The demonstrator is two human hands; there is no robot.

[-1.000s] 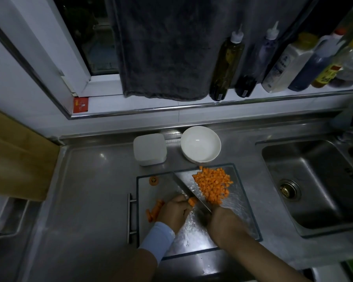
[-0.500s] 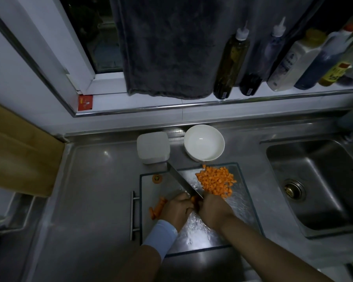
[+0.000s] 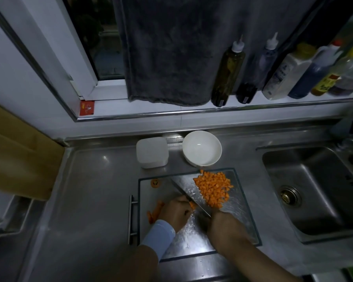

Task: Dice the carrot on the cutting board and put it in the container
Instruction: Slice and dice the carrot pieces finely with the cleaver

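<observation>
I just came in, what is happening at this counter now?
A person is dicing carrot on the glass cutting board. The right hand grips a knife; the left hand holds a carrot piece at the blade. The diced carrot is piled on the board's far right, and uncut strips lie by the left hand. The white bowl behind the board is empty, a square container beside it.

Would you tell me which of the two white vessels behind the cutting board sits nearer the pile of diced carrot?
The round bowl, just beyond the pile; the square container stands farther left.
</observation>
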